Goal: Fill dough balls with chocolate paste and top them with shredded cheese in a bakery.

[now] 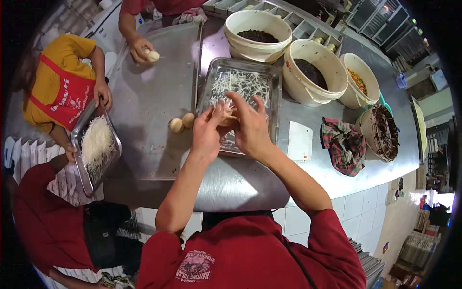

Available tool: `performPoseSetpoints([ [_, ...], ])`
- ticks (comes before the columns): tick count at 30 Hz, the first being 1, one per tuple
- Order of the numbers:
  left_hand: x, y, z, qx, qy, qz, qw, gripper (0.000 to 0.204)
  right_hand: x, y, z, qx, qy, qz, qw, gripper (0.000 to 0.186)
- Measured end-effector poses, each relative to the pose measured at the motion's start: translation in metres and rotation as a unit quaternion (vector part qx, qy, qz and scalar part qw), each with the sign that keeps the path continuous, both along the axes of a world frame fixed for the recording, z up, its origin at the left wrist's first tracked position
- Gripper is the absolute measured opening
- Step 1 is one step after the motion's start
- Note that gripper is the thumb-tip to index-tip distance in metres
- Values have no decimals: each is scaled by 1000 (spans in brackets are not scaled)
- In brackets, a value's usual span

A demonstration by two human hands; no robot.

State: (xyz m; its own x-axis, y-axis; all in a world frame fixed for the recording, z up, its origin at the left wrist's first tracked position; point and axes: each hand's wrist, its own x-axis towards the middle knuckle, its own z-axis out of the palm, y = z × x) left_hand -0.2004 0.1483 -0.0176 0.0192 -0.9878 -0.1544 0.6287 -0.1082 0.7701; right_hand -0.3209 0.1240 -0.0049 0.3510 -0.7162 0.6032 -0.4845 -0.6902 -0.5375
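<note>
Both my hands are raised over a metal tray (276, 91) strewn with white shreds (240, 82) that look like grated cheese. Between them is a small, pale brown dough ball (227, 119), mostly covered by the fingers. My left hand (208, 131) closes on its left side with thumb and fingers. My right hand (251, 127) curls round its other side, forefinger stretched out over the tray. Just left of my left hand, two round dough balls (182, 123) sit side by side on a large flat metal sheet (149, 101).
Beyond the tray stand white buckets with dark filling (315, 91) and a colourful mix (358, 82). On the right lie a white scraper (300, 141), a checked cloth (344, 147) and a chocolate-smeared tub (378, 132). At left, a co-worker holds a tray of shreds (98, 142); another's hand (142, 49) grips dough.
</note>
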Motion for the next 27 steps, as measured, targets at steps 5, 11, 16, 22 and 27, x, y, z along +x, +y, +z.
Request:
performPoseSetpoints([
  [5,-2,7,-6,-78,6,17,997,25,-16,1,4,194,-87,45,976,33],
  [11,17,13,-22,-104,74,-83,988,33,-39,-4,5,522,-247,214,788,34],
  [16,11,17,2,-94,135,-322,933,47,-32,20,28,547,-308,264,732,32],
  [22,14,-28,-68,96,104,-325,935,59,-21,-3,-27,625,-376,170,663,30],
  [27,-1,-21,-60,105,58,-179,976,51,-25,-9,-31,605,-373,182,679,29],
])
